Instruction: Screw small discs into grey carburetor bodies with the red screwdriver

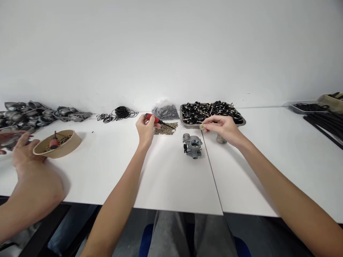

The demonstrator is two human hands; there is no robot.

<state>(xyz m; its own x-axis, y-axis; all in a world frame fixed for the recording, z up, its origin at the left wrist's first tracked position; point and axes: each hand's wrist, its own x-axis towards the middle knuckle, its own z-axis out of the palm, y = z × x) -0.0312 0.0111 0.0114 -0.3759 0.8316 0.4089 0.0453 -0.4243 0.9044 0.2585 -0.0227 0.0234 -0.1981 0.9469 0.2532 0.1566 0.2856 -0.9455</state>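
Closed around a red-and-black screwdriver [157, 120], the grip of the left hand [146, 129] shows in the head view above the white counter [174, 182]. The shaft points right and slightly down, across a loose patch of small brass pieces [164, 130]; whether its tip touches them I cannot tell. The right hand [221, 129] has a narrow grip, thumb and fingertips pinching a small pale piece [202, 126] just in front of a metal tray [187, 126] heaped with black and brass-coloured parts [211, 110]. Below that hand stands a short cylindrical object [221, 139], partly hidden.

A grey metal carburetor body [193, 147] sits on the counter between the two forearms, round bore showing, just left of the seam and touched by neither hand. Behind the brass pieces lies a clear bag of small metal parts [165, 111]; left of it are black rubber rings [122, 112].

Farther left, a co-worker's hands [25, 148] are at a grey part, beside an oval tan bowl [60, 152] holding brass pieces and another red screwdriver [54, 143]. Grey castings [25, 115] are piled behind. Black strips [325, 125] lie at far right.
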